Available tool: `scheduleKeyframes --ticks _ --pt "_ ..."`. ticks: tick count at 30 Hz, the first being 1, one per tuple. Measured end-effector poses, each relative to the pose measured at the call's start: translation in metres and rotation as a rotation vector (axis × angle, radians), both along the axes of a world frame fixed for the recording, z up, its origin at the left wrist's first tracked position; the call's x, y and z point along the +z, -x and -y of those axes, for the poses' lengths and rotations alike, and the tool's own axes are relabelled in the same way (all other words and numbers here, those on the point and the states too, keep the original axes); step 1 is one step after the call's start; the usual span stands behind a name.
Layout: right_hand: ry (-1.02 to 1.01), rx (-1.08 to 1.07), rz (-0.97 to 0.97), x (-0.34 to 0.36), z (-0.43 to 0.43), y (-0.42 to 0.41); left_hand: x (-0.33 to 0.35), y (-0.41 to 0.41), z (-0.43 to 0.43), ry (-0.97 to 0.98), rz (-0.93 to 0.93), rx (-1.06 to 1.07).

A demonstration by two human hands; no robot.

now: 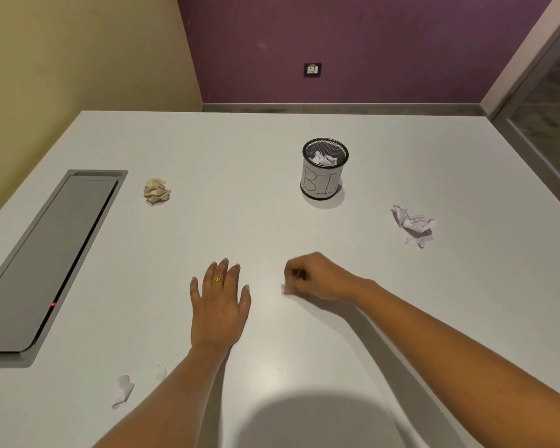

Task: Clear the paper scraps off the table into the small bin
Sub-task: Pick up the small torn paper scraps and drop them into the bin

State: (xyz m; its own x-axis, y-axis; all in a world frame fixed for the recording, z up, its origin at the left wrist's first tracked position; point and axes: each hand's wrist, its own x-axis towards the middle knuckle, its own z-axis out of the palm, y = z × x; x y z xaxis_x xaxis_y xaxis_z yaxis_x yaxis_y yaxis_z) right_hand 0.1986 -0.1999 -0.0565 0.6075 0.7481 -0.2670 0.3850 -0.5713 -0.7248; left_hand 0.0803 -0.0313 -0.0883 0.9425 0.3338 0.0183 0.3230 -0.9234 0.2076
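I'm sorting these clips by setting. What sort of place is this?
Most likely a small office meeting room: a large white table with a grey cable hatch sunk into its top, a wall socket on the purple wall, and what looks like a glass door at the right.

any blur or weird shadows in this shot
Head view: a large round shadow falls on the white table at bottom centre; the right hand and the small white paper scrap at its fingertips are blurred; the black mesh bin with white label is sharp.
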Motion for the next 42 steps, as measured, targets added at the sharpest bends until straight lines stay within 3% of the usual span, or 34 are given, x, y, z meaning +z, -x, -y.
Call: scheduleKeyframes --ticks 10,16,23,26,31,37,42 --pt "-0.358 -0.822 0.187 0.056 -0.024 -0.095 0.0 -0.001 0.0 -0.017 0.0 0.001" --pt "-0.448 -1.131 0.04 0.071 -0.021 -0.142 -0.004 -0.001 -0.001 -0.009 0.016 0.006" --pt "-0.668 -1.165 -0.016 0.064 -0.013 -0.128 -0.006 0.0 -0.002 -0.016 0.036 -0.003" --pt "-0.656 -1.191 0.012 0.044 -0.012 -0.104 -0.007 0.0 -0.002 -0.016 0.046 -0.001" --pt "-0.432 -1.084 0.036 -0.006 -0.006 -0.048 -0.012 0.0 -0.004 -0.001 0.071 -0.003" --pt "-0.015 -0.65 0.313 -0.034 0.006 0.017 -0.013 0.003 -0.004 0.001 0.063 -0.009" --pt "0.217 -0.506 0.496 -0.05 0.015 0.068 -0.012 0.019 0.007 -0.041 -0.017 0.008"
